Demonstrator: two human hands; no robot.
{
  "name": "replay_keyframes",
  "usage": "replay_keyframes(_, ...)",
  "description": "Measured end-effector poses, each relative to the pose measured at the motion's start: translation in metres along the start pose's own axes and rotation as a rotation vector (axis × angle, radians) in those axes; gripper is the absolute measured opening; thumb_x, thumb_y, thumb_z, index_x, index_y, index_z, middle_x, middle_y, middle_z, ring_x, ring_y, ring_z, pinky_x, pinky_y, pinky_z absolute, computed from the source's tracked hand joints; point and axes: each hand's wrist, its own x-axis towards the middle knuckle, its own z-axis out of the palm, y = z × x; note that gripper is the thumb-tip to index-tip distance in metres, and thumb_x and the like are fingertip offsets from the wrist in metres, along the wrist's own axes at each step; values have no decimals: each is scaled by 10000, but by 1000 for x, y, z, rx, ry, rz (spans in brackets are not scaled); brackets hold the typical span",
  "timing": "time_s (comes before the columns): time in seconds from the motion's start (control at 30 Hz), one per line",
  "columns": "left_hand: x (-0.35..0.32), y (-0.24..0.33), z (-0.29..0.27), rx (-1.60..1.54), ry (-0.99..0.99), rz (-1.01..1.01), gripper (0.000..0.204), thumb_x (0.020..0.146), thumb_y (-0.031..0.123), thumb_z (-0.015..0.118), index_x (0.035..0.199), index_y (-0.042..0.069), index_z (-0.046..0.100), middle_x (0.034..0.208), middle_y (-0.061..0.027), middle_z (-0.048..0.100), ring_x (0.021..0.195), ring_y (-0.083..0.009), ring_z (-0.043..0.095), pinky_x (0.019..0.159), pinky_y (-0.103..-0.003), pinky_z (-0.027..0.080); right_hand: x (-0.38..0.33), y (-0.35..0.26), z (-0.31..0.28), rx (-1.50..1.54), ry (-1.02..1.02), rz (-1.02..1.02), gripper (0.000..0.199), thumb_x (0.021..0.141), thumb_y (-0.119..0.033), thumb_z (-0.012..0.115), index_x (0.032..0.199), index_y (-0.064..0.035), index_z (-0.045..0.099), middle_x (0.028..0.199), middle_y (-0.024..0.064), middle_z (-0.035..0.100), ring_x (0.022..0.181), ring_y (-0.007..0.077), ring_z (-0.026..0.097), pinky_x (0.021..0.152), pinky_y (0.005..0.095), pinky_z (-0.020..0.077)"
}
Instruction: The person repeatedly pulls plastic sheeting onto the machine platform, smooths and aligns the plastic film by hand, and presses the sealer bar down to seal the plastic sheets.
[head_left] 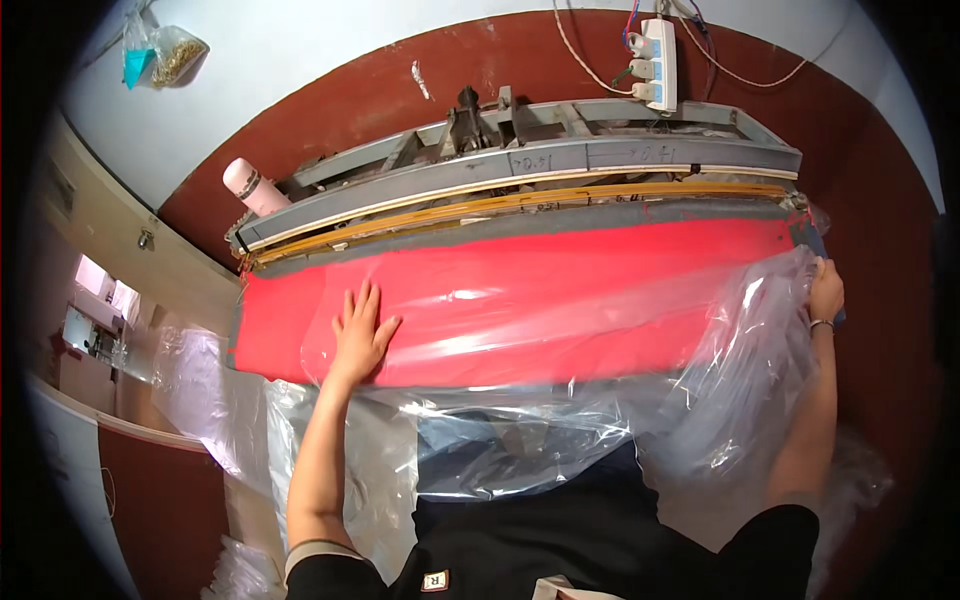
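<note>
— What are the fingers doing?

— The left hand (362, 335) lies flat, fingers (372, 298) spread wide, pressing on the clear plastic bag (560, 330) where it covers the red sheet (520, 270). It grips nothing. The right hand (826, 292) is at the far right end of the red sheet; its fingers curl around the edge of the bag there, though I cannot tell how tightly, since the plastic hides most of them. A band sits on that wrist.

— And the bag, what is in it?

— The long red sheet lies on the bench (520, 215), running left to right. The bag is drawn over most of it from the right; the left end of the sheet beyond the left hand looks bare. Loose plastic bunches at the near edge and hangs down in front of the person's dark shirt.

— What else is around?

— Behind the red sheet runs a grey metal frame (540, 160) with a yellowish strip along it. A pink bottle (252, 186) stands at the frame's left end. A white power strip (655, 60) hangs on the wall above, with cords. Two small bags (160, 52) hang top left, one blue, one holding something brownish. More clear plastic (200, 390) piles up lower left.
</note>
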Motion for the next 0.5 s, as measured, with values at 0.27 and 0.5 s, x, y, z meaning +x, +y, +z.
replay_keyframes(0.27, -23, 12, -23, -421, 228, -166, 467, 893, 339, 445, 1218, 3, 430, 1245, -135, 456, 1165, -237, 416, 960, -417, 313, 5, -4, 8, -24, -91, -17, 262, 883, -278, 414, 899, -71, 573, 788, 204, 591, 728, 392, 565, 609, 482, 425)
replay_keyframes(0.5, -108, 235, 37, -1292, -1154, 608, 541, 889, 211, 487, 1327, -10, 259, 1356, -164, 310, 1230, -256, 350, 946, -345, 365, -1, -13, -3, -33, 8, -78, 263, 874, -275, 429, 800, -47, 538, 731, 204, 589, 705, 400, 568, 609, 497, 423)
